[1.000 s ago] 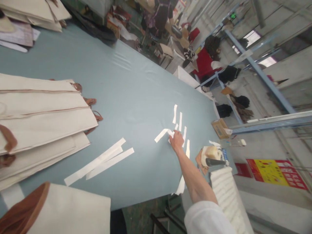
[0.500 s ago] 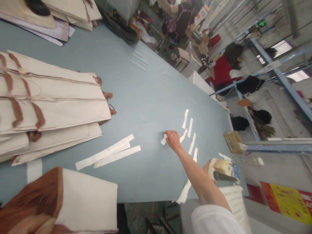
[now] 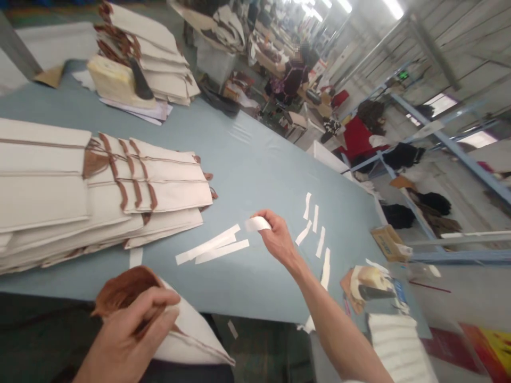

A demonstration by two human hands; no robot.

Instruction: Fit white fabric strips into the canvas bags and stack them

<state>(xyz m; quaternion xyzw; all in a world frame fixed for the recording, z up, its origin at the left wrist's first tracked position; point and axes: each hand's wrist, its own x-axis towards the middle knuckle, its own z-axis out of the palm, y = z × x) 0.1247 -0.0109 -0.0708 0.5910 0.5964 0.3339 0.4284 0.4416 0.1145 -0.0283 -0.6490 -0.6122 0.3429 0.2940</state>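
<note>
A short white strip [image 3: 259, 224] curves out from between the thumb and fingers of my right hand [image 3: 277, 234], which is raised over the blue-grey tabletop [image 3: 255, 175]. At the lower left my left hand [image 3: 136, 330] is closed on the brown-lined opening of a cream bag [image 3: 187, 332] at the table's front edge. Three longer white strips [image 3: 217, 247] lie partly overlapped between the hands. Several short white strips [image 3: 316, 218] lie apart to the right of my right hand.
Stacked cream bags with brown straps [image 3: 171, 181] cover the table's left side. Another pile [image 3: 159, 53] stands at the back left. At the right are a yellowish block [image 3: 371, 276], folded cream cloth [image 3: 395, 340] and a cardboard box [image 3: 387, 242]. A person [image 3: 293, 77] sits farther back.
My right hand has lifted off the table with the white strip. My left hand has come fully into view on the bag, whose opening has turned. The camera view has shifted left.
</note>
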